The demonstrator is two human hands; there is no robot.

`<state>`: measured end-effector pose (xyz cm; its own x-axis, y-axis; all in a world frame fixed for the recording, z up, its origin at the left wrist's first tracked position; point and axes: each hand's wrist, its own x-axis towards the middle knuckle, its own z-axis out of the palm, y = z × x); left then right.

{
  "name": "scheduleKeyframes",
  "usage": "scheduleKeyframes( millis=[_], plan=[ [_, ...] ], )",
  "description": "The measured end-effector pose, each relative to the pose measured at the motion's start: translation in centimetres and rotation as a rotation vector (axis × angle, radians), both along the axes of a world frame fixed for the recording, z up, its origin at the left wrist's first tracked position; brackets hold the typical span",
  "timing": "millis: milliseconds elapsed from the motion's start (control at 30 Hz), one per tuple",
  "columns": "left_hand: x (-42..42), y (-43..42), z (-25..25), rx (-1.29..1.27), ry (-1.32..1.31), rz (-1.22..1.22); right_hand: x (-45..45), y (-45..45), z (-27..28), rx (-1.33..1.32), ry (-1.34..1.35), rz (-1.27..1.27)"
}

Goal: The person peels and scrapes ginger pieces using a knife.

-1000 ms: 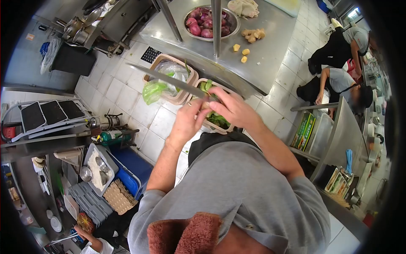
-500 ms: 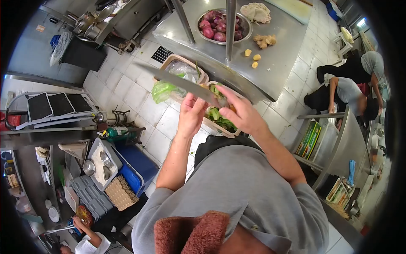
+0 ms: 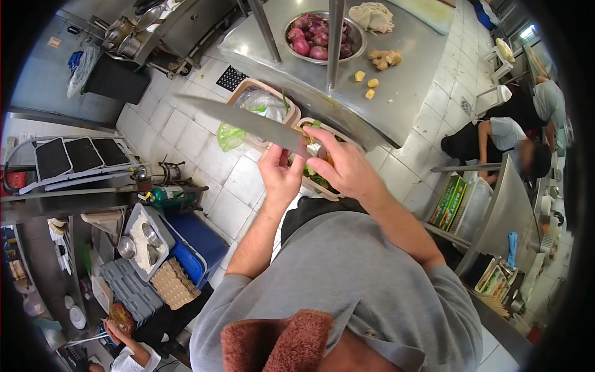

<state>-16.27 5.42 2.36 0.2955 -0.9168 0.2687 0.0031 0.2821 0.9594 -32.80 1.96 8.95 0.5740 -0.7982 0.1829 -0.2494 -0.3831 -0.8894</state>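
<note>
A large kitchen knife points to the left, its broad blade held over the bins on the floor. My right hand is closed round the handle end, which its fingers mostly hide. My left hand has its fingers bent up close to the blade's near edge by the heel. The blade hides what those fingers may hold. Beneath the hands stands a bin of green and brown scraps. On the steel table ahead lie a ginger root and several peeled ginger pieces.
A metal bowl of red onions and a cloth rest on the table near its steel posts. Another bin holds plastic bags. Co-workers crouch and bend at the right; another person's arm shows lower left.
The blade has shifted slightly left and down in view. My right hand has moved a little closer to my left hand, with its fingers more curled.
</note>
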Motion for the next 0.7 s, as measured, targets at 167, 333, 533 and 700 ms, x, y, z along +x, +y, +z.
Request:
scheduleKeyframes(
  millis=[167,333,533,700],
  plan=[
    [-1.9,0.4,0.1,-0.079,-0.233,-0.030,0.3,-2.4,-2.5,0.047,-0.094,-0.140],
    [-0.4,-0.9,0.1,0.162,0.336,-0.142,-1.6,-2.2,-1.3,0.195,0.074,-0.074],
    [1.0,-1.0,-0.4,0.173,0.331,-0.278,-1.2,-1.3,-1.3,0.055,0.013,0.037],
    [0.9,-0.9,-0.3,0.177,0.267,-0.152,-1.6,-1.2,-0.7,-0.079,0.091,0.059]
  ],
)
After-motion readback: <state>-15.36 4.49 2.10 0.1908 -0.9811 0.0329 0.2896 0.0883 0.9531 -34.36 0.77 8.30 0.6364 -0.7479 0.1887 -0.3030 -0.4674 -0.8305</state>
